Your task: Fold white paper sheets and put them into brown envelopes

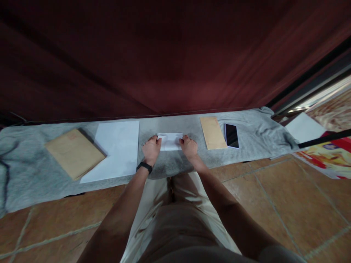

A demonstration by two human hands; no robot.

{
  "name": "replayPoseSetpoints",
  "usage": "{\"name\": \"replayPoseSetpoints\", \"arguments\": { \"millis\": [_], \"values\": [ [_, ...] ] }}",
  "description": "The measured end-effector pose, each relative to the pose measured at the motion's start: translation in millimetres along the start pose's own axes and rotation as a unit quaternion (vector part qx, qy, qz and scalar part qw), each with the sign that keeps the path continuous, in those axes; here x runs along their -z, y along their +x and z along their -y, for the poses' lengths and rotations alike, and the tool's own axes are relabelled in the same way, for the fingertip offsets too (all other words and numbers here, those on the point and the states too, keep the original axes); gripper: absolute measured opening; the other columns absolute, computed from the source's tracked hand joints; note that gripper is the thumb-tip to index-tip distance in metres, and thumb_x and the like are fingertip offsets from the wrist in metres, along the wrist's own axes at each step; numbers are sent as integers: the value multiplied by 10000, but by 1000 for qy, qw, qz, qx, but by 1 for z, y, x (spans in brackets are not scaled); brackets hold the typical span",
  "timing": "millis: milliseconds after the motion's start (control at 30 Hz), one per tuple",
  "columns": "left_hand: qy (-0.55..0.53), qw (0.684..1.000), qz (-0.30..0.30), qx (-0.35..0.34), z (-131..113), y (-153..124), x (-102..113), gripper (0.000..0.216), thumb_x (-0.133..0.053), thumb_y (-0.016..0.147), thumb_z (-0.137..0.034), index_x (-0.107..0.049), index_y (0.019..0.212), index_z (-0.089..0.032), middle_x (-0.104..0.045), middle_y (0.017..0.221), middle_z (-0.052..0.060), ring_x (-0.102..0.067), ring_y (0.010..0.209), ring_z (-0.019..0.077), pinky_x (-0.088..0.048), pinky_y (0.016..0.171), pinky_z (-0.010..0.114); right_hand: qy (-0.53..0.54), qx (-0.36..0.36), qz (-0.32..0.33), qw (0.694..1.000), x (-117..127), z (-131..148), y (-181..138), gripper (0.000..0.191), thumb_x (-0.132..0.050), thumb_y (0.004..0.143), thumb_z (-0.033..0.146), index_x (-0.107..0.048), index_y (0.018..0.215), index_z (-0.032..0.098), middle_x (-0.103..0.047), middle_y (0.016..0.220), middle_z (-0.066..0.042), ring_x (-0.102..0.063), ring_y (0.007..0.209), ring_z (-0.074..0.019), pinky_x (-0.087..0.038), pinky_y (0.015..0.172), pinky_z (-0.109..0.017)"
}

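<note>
A grey cloth (33, 160) covers the long surface below a dark red curtain (175, 54). Farthest left lies a brown envelope (74, 153), with a large white sheet (116, 149) just beside it. At the middle, the left hand (151, 149), a black band (144, 167) on its wrist, presses curled fingers onto the left edge of a small folded paper (170, 141). The right hand (189, 147) does the same at the paper's right edge, fingers close together. Further right sit a narrow brown envelope (212, 132) and, just beside it, a black phone (231, 135).
</note>
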State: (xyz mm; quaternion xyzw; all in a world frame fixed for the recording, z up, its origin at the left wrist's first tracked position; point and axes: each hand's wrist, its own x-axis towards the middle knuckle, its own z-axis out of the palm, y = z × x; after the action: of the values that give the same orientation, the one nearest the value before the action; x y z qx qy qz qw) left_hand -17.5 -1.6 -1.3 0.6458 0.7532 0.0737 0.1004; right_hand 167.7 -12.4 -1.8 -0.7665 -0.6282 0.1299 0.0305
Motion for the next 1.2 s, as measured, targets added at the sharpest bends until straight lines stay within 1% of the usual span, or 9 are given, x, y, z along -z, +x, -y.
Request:
{"name": "replayPoseSetpoints", "arguments": {
  "millis": [333, 733, 900, 1033, 1133, 1200],
  "values": [
    [-5, 999, 14, 33, -4, 10, 1, 398, -443, 1034, -484, -713, 1181, -230, -780, 1091, 138, -726, 1046, 282, -505, 826, 338, -15, -2, -8, 1000, -1, 1, 6, 362, -399, 1097, 430, -625, 1246, 190, -778, 1060, -135, -757, 1003, -228, -536, 890, -322],
    [-14, 999, -1, 52, -7, 14, -4, 428, -417, 1036, -524, -709, 1130, -225, -778, 1044, 149, -731, 1005, 304, -505, 802, 361, -12, -19, -20, 1000, -2, 2, 11, 405, -401, 1093, 456, -601, 1287, 163, -769, 1054, -165, -749, 1006, -258, -533, 880, -344],
    [-5, 998, -6, 57, -9, 11, -5, 429, -395, 1048, -513, -687, 1165, -222, -775, 1057, 155, -733, 1012, 303, -506, 804, 361, -12, -21, -21, 999, -3, 3, 13, 442, -391, 1090, 464, -582, 1322, 139, -763, 1049, -179, -752, 1002, -273, -539, 870, -352],
    [-2, 998, -10, 55, -9, 10, -8, 424, -387, 1053, -502, -677, 1183, -222, -774, 1062, 158, -735, 1021, 302, -504, 808, 358, -9, -29, -25, 999, -4, 3, 12, 410, -372, 1097, 436, -565, 1307, 141, -764, 1031, -168, -752, 977, -265, -538, 857, -346],
    [-2, 999, -11, 48, -8, 10, -9, 405, -392, 1055, -487, -673, 1187, -227, -776, 1064, 148, -737, 1016, 296, -504, 815, 357, 9, -18, -47, 999, -5, 2, 5, 356, -356, 1101, 365, -562, 1291, 145, -761, 1043, -150, -735, 993, -254, -515, 910, -346],
    [-1, 999, -13, 45, -8, 10, -9, 402, -391, 1056, -481, -671, 1192, -228, -776, 1071, 144, -737, 1021, 298, -504, 823, 360, 19, 24, -74, 997, -7, 1, -3, 331, -368, 1095, 322, -574, 1285, 146, -740, 1132, -155, -692, 1088, -261, -479, 986, -364]
  ]
}}
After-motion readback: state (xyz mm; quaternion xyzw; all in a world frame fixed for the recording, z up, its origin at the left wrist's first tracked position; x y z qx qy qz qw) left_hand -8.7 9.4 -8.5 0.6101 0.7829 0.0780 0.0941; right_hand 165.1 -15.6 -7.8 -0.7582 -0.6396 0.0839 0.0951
